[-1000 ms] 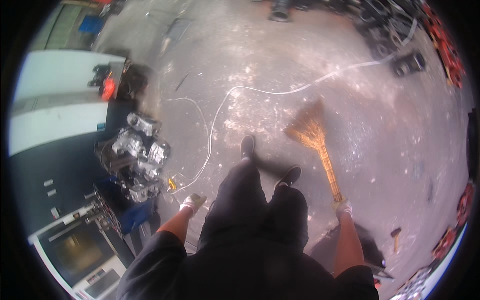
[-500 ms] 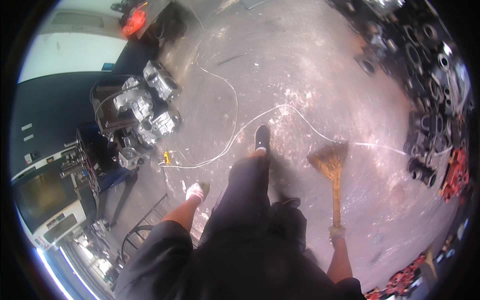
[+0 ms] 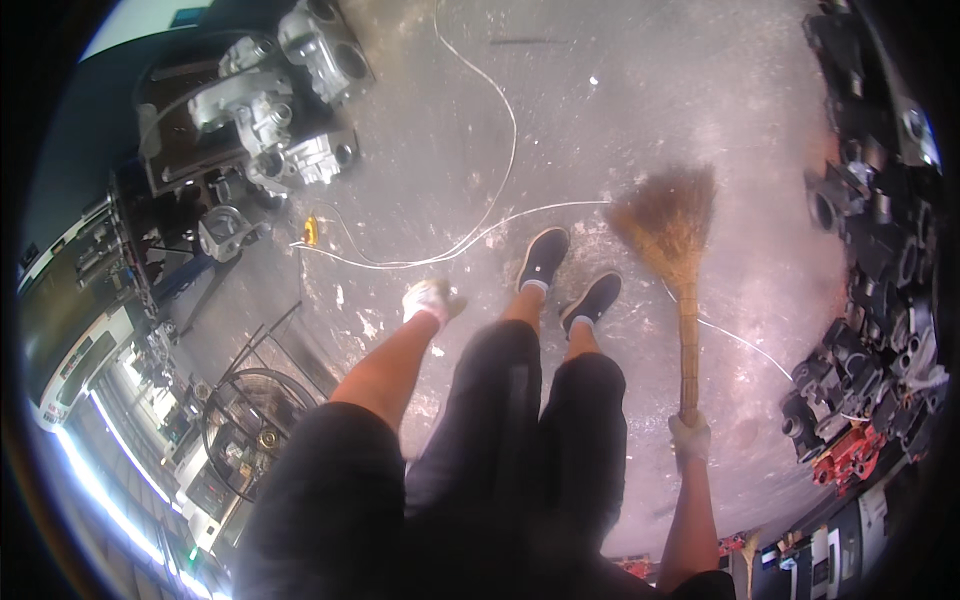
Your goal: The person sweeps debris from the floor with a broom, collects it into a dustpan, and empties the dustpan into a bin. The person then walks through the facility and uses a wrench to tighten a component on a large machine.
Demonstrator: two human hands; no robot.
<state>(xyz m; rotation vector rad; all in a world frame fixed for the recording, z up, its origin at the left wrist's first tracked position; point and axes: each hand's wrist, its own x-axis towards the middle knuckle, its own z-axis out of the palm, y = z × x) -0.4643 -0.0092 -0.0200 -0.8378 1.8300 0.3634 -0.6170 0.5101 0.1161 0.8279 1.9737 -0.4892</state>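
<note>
The white-gloved right hand [image 3: 690, 440] wraps its fingers around the handle of a straw-coloured, fan-headed broom [image 3: 683, 275] that crosses over a thin white cable [image 3: 400, 265]. Guiding the broom seems the step in hand; the next stroke calls for keeping bristles off the cable. Just below the cable, the white-gloved left hand [image 3: 430, 298] hangs (too blurred; I cannot tell its fingers' spread). The broom hides some cable.

Gloved right hand [image 3: 690, 438] clenched

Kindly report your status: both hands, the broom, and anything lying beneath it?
Right hand: gripping broom. Left hand: blurred, no held thing visible. White cable: passing beneath broom.
</note>
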